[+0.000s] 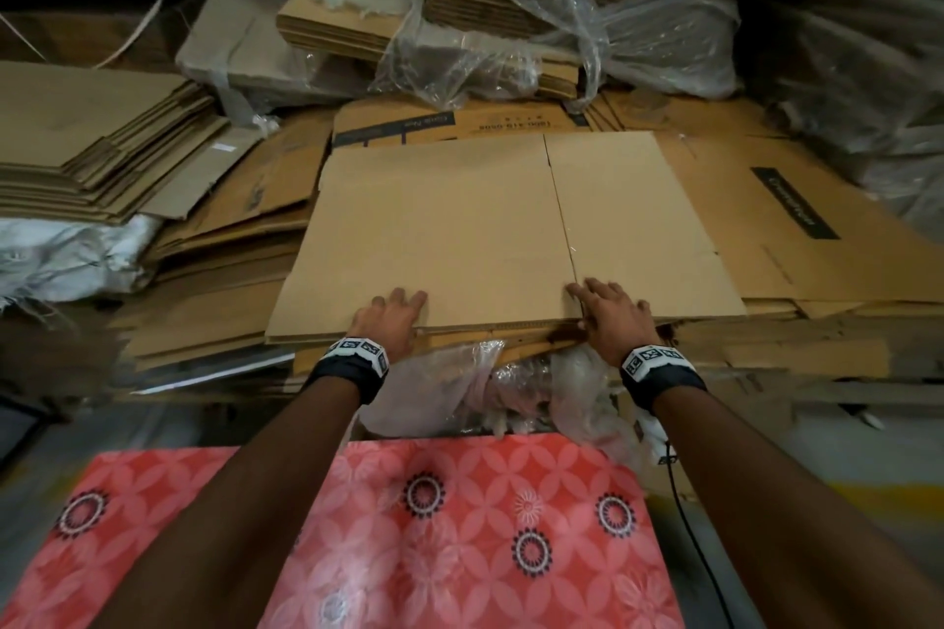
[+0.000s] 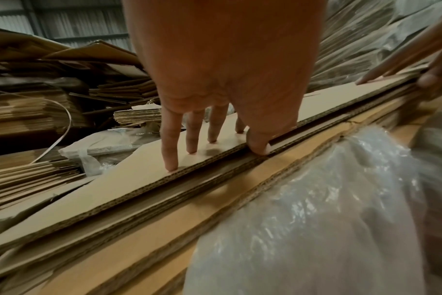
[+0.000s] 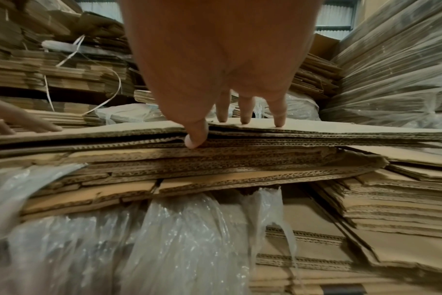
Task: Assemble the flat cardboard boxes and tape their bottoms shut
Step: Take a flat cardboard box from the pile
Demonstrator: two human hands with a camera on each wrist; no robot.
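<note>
A plain flat cardboard box [image 1: 485,230] lies on top of a tall stack of flattened boxes [image 1: 255,322]. My left hand [image 1: 393,317] holds its near edge left of centre. In the left wrist view the fingers [image 2: 170,159] press on the top face of the flat box [image 2: 129,179] while the thumb tucks under the edge. My right hand [image 1: 608,312] holds the same edge near the box's centre seam. The right wrist view shows that hand [image 3: 207,130] with its fingers on the flat box [image 3: 316,129] and its thumb wedged between the top sheets.
A pink patterned tablecloth [image 1: 459,526] covers the surface under my forearms. Crumpled clear plastic [image 1: 511,388] hangs below the stack's front. More flat cardboard piles [image 1: 92,153] sit left, and plastic-wrapped bundles [image 1: 511,15] behind. A black cable [image 1: 684,501] runs from my right wrist.
</note>
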